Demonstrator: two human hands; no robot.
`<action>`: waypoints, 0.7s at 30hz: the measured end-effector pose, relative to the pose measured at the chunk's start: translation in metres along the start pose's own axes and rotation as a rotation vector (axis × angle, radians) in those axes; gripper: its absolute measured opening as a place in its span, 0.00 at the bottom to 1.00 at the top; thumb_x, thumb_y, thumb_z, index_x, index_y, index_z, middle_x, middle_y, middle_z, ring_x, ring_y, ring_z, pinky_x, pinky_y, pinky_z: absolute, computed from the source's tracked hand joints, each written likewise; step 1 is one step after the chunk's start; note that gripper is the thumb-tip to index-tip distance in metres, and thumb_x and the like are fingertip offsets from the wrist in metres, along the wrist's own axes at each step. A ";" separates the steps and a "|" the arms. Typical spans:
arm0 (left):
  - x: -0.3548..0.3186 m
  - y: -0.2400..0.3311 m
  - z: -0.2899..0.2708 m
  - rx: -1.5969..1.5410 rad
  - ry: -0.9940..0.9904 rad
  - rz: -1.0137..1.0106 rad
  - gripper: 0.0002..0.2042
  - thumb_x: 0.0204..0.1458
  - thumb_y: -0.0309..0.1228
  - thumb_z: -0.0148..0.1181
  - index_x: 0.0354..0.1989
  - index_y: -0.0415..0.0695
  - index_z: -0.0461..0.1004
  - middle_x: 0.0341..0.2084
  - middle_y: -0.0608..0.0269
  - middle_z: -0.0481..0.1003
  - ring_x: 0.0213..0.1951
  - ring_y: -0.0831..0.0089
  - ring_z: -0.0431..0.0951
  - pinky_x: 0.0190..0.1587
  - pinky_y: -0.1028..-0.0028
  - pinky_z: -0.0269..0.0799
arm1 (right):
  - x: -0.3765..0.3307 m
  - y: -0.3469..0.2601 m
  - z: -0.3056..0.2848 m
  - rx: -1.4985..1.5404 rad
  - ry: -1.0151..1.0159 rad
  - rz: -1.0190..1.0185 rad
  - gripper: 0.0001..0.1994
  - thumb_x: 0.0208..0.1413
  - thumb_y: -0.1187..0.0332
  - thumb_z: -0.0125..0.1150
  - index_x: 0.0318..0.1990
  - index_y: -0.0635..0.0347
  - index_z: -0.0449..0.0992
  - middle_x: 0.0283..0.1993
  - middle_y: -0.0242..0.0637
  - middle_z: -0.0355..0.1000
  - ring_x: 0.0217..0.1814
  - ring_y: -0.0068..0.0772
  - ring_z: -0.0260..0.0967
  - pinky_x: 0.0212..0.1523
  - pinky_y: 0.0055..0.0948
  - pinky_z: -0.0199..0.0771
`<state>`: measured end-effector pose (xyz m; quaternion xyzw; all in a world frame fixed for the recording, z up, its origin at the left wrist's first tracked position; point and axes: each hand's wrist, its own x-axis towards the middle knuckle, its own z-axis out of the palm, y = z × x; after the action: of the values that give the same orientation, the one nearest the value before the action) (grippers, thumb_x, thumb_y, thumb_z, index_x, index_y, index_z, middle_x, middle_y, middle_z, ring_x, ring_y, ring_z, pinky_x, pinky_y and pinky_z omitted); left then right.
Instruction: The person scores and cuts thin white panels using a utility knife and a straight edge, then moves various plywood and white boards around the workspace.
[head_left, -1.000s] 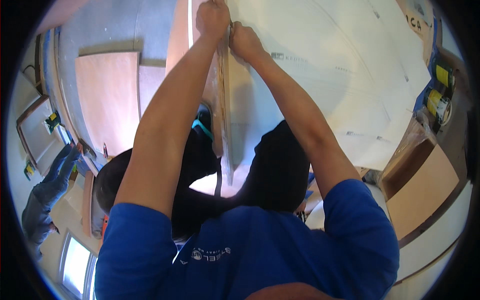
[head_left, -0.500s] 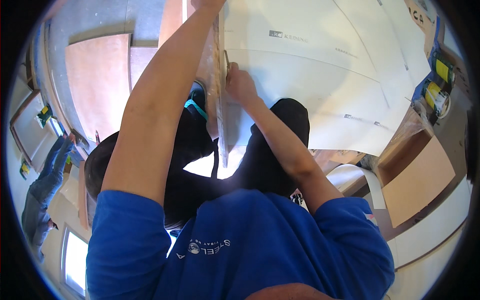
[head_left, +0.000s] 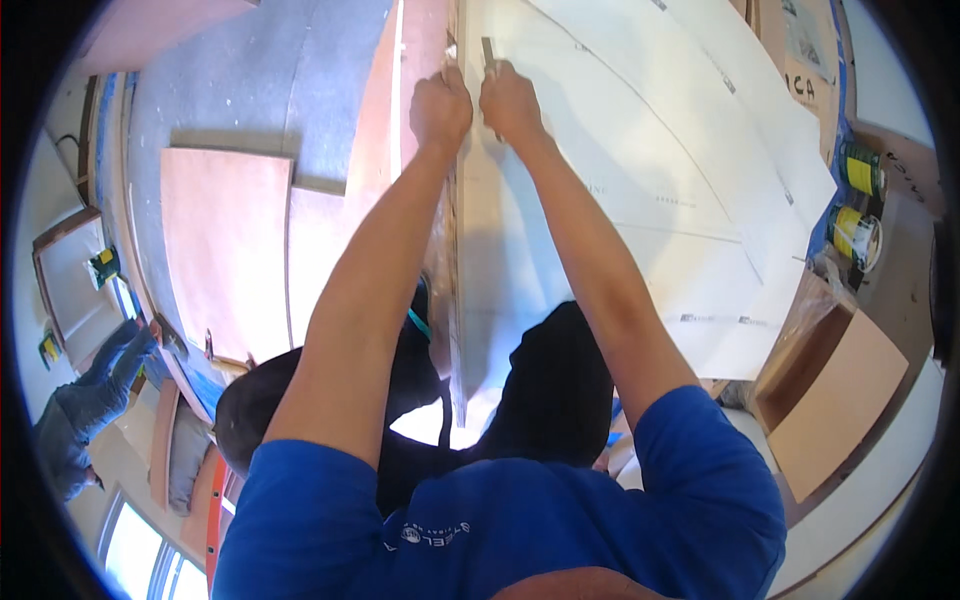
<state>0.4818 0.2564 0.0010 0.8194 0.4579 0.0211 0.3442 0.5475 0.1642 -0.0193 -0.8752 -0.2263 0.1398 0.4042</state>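
1. Pale sheets [head_left: 640, 200]: several large off-white panels, likely drywall, stacked flat and overlapping, filling the upper right of the view. The top sheet's long left edge runs from the person's knees up to the hands. Judged heavy, stiff and brittle at corners and edges, with a dusty paper face that offers little friction; best taken along a long edge with both hands well apart, never by a corner.

2. Brown boards [head_left: 225, 245]: flat reddish-brown panels lying on the floor [head_left: 240, 90] to the left of the sheets.

3. Wooden box [head_left: 835, 395]: open-sided, at right, just beside the sheets' lower corner.

4. Another person [head_left: 80, 420]: in blue trousers, far left, well apart from the work.

5. Cans [head_left: 855, 205]: two, yellow-labelled, at the right rim beyond the sheets.

6. Left hand [head_left: 442, 105]: grip clenched into a fist at the sheet's long edge; what it encloses cannot be told.

7. Right hand [head_left: 510, 100]: just beside the left, grip closed around a narrow strip-like tool [head_left: 489, 55] whose upper end stands out above the knuckles, resting on the sheet face near the edge.
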 end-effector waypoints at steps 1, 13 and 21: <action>0.000 0.004 0.001 -0.010 -0.016 -0.008 0.29 0.65 0.50 0.38 0.44 0.38 0.80 0.41 0.35 0.76 0.46 0.39 0.77 0.51 0.49 0.71 | 0.022 0.006 0.006 -0.069 0.045 -0.034 0.12 0.63 0.67 0.49 0.40 0.71 0.70 0.30 0.59 0.75 0.31 0.60 0.76 0.35 0.50 0.78; -0.006 0.010 0.002 -0.031 -0.022 -0.040 0.26 0.66 0.50 0.40 0.46 0.40 0.79 0.41 0.38 0.73 0.48 0.41 0.75 0.52 0.49 0.69 | 0.141 0.036 0.049 -0.244 -0.173 -0.057 0.13 0.54 0.69 0.55 0.39 0.72 0.75 0.33 0.60 0.78 0.36 0.53 0.80 0.40 0.44 0.81; -0.005 -0.004 -0.005 -0.029 0.023 -0.020 0.26 0.66 0.49 0.40 0.43 0.39 0.79 0.40 0.37 0.74 0.46 0.40 0.75 0.51 0.50 0.69 | 0.148 0.017 0.048 -0.638 -0.408 -0.499 0.11 0.51 0.69 0.58 0.33 0.71 0.77 0.30 0.59 0.77 0.33 0.54 0.79 0.38 0.42 0.81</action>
<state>0.4744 0.2566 0.0035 0.8092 0.4698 0.0339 0.3511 0.6585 0.2605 -0.0721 -0.8292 -0.5371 0.1310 0.0827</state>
